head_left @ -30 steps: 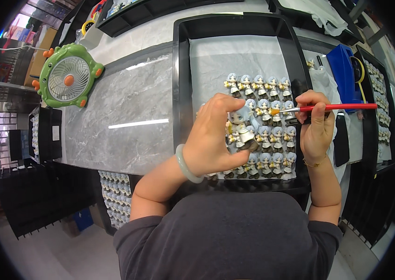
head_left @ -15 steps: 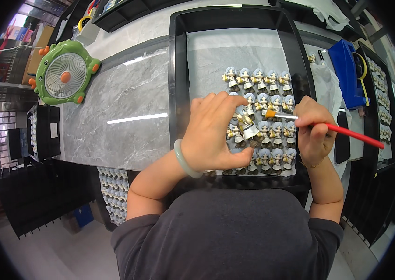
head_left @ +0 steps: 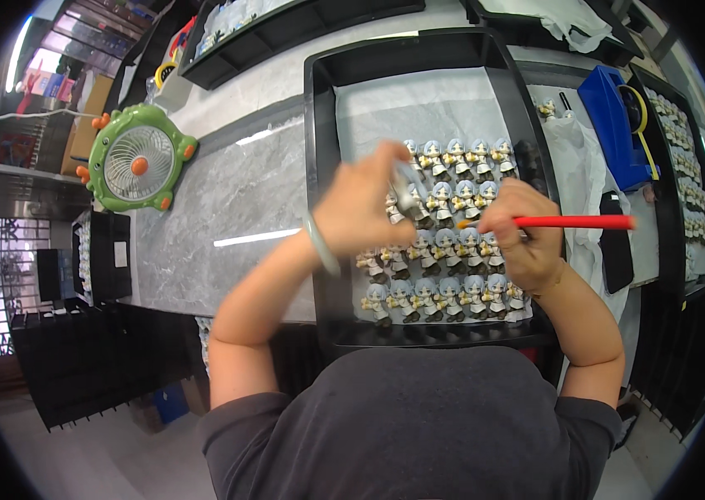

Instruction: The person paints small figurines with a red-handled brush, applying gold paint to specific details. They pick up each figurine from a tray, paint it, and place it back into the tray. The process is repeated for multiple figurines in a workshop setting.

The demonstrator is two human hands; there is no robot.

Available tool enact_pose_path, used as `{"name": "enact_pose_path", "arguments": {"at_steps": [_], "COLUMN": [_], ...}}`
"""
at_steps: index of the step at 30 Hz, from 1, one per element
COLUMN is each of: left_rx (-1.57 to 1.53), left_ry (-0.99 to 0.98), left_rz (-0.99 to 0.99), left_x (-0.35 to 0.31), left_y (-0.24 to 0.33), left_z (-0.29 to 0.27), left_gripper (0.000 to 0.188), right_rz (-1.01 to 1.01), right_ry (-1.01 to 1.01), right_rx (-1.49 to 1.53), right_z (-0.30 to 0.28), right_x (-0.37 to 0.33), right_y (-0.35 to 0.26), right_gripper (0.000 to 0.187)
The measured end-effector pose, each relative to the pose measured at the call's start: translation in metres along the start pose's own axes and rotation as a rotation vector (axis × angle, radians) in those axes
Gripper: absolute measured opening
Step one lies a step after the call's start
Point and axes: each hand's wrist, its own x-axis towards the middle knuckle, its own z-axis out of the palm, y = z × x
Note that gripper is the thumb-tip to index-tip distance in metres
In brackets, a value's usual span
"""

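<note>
My left hand (head_left: 361, 204), smeared by motion and with a pale bangle at its wrist, is closed on a small figurine (head_left: 407, 193) with pale hair and white clothing. It is over the left part of a black tray (head_left: 319, 167). In my right hand (head_left: 523, 233) is a paintbrush (head_left: 577, 222) with a red handle; its orange bristles point left toward the held figurine, apart from it. Beneath both hands, several rows of similar figurines (head_left: 425, 293) stand on white paper (head_left: 419, 104) lining the tray. My fingers hide some of them.
A green fan (head_left: 137, 158) is on the grey marbled table (head_left: 252, 192) to the left. Right of the tray are a blue tape dispenser (head_left: 607, 125), a dark phone-like slab (head_left: 617, 250) and white sheeting (head_left: 577, 158). Another black tray of figurines (head_left: 686, 183) is at far right.
My left hand has moved left, carrying the figurine away from the brush. The brush has turned to point more level, its tip slightly lower. The whole view has shifted a little.
</note>
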Motion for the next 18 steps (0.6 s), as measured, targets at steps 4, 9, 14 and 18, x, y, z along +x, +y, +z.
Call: {"name": "enact_pose_path", "arguments": {"at_steps": [4, 9, 14, 18], "left_rx": [0.471, 0.897, 1.054, 1.138], "left_ry": [0.134, -0.057, -0.169, -0.212], "left_rz": [-0.107, -0.118, -0.291, -0.348], "left_x": [0.072, 0.123, 0.133, 0.137], "left_y": [-0.056, -0.095, -0.098, -0.094], "left_z": [-0.033, -0.035, -0.031, -0.027], "left_gripper": [0.066, 0.061, 0.061, 0.059], "right_rz": [-0.029, -0.071, -0.137, -0.168], "right_ry": [-0.113, -0.181, -0.132, -0.101], "right_rx": [-0.021, -0.081, -0.099, -0.07], "right_z": [0.013, 0.02, 0.021, 0.022], "right_x": [-0.001, -0.01, -0.011, -0.012], "right_y": [-0.001, 0.0, 0.002, 0.001], "right_gripper": [0.015, 0.013, 0.017, 0.018]}}
